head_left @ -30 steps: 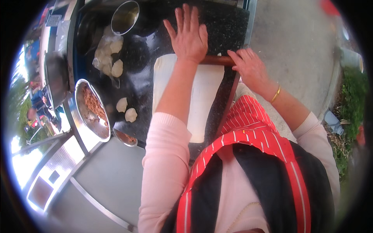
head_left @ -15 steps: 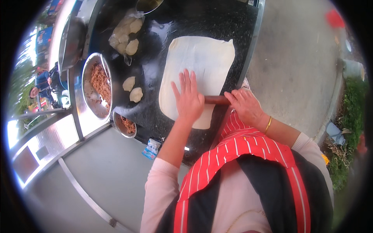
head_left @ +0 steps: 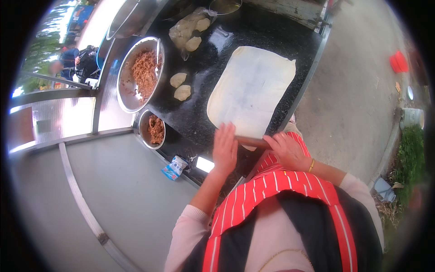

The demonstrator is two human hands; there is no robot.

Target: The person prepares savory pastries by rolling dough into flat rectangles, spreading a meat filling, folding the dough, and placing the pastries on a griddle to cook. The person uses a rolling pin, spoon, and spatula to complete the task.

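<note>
A thin, wide sheet of dough (head_left: 251,90) lies on the black, shiny worktop (head_left: 290,109). Across its near end lies a brown wooden rolling pin (head_left: 252,142). My left hand (head_left: 225,149) is over the pin's left end, fingers together and pointing away from me. At the other end, my right hand (head_left: 287,152) grips the pin, its thumb along the wood. A small flap of dough shows on the near side of the pin. Both palms hide the pin's ends.
Left of the sheet lie two dough pieces (head_left: 182,93), with more in a clear bag (head_left: 183,31) farther off. A large steel bowl (head_left: 121,90) and a smaller bowl (head_left: 144,119) hold reddish-brown filling. Near the front edge are a blue-white packet (head_left: 175,168) and a bright white rectangle (head_left: 205,164).
Both hands have brought the rolling pin toward me, to the near end of the dough. My left fingers, spread before, are now closer together. The view has shifted, too.
</note>
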